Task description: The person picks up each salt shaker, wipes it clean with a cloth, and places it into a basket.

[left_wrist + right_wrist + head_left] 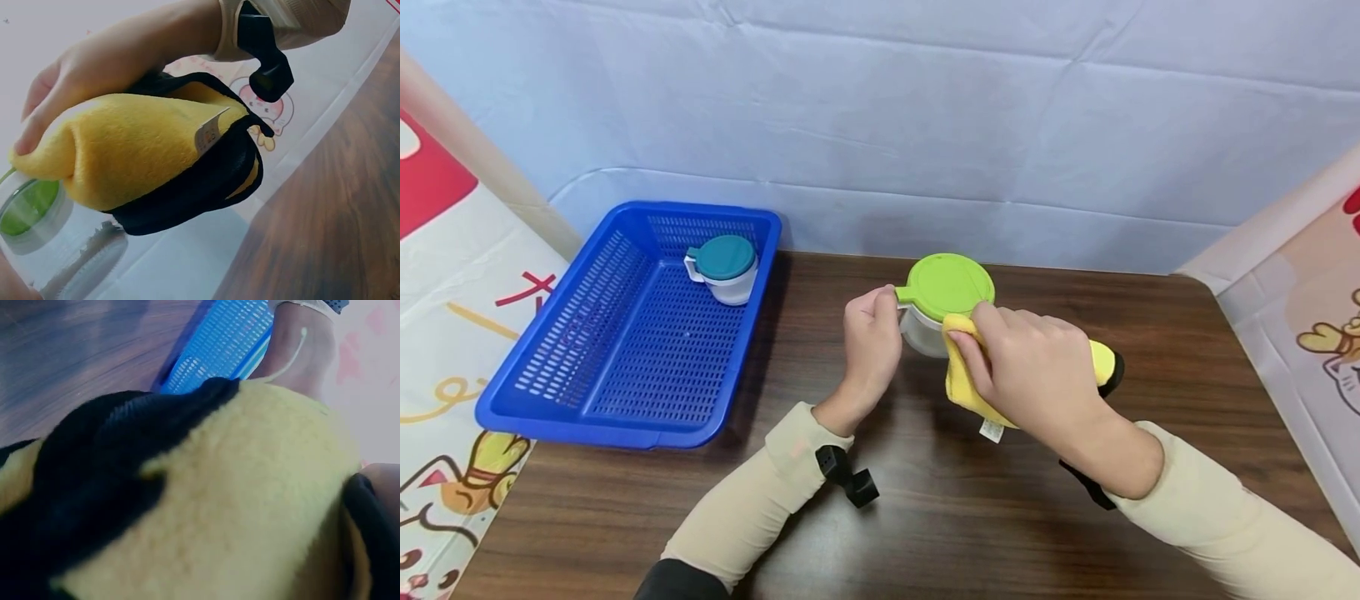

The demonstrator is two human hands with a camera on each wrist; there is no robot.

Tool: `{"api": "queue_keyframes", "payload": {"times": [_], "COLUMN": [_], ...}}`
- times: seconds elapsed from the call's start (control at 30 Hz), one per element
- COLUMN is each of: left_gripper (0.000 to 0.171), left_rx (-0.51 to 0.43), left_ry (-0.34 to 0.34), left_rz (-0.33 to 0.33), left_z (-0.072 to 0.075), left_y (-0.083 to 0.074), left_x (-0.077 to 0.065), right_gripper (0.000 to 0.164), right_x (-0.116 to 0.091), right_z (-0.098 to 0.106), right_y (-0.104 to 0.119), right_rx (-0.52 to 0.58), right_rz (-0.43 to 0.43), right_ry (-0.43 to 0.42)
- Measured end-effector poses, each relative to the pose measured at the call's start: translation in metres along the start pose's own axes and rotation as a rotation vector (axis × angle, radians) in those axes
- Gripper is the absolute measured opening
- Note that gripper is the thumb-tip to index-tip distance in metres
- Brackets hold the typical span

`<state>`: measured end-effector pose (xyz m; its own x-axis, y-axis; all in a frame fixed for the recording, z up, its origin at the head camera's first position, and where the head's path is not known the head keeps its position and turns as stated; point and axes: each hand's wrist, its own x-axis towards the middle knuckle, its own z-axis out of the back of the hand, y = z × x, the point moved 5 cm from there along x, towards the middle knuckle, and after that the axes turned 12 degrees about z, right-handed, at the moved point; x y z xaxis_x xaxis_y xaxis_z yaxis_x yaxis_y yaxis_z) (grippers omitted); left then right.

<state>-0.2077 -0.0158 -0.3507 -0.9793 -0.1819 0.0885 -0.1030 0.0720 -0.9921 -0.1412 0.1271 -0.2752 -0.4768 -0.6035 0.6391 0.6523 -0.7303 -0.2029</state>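
Observation:
My left hand (872, 343) grips the handle side of a translucent jar (922, 335) with a bright green lid (951, 286), its thumb at the lid's tab. My right hand (1041, 367) holds a bunched yellow cloth (964, 387) with black edging and a white tag against the jar's near right side. Seen from the left wrist, the cloth (137, 150) bulges out under the right hand, close to the jar (37, 244). In the right wrist view the yellow cloth (237, 500) fills most of the picture and hides the jar.
To the left stands a blue perforated basket (752, 333). A smaller jar (730, 287) with a teal lid sits in its back right corner. Behind the brown wooden table (940, 517) hangs a pale sheet (880, 125), and printed cloths lie at both sides.

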Motion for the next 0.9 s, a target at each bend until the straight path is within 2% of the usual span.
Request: {"api": "queue_keyframes", "payload": {"times": [0.3, 0.47, 0.73, 0.9], "left_gripper": [0.042, 0.042, 0.042, 0.04], "left_rx": [0.02, 0.001, -0.014, -0.033], "left_ry": [0.058, 0.109, 0.178, 0.2], "left_rz": [0.046, 0.069, 0.142, 0.149], "left_z": [0.003, 0.003, 0.004, 0.005], "left_y": [0.001, -0.001, 0.001, 0.0], "left_x": [0.004, 0.005, 0.005, 0.005], "right_gripper": [0.043, 0.043, 0.04, 0.041], "right_x": [-0.006, -0.009, -0.015, -0.018], "right_z": [0.001, 0.003, 0.003, 0.002], "right_y": [-0.007, -0.013, -0.024, -0.029], "right_rx": [0.075, 0.131, 0.204, 0.228], "right_rz": [0.036, 0.057, 0.089, 0.107], "right_ry": [0.028, 0.038, 0.058, 0.049]}}
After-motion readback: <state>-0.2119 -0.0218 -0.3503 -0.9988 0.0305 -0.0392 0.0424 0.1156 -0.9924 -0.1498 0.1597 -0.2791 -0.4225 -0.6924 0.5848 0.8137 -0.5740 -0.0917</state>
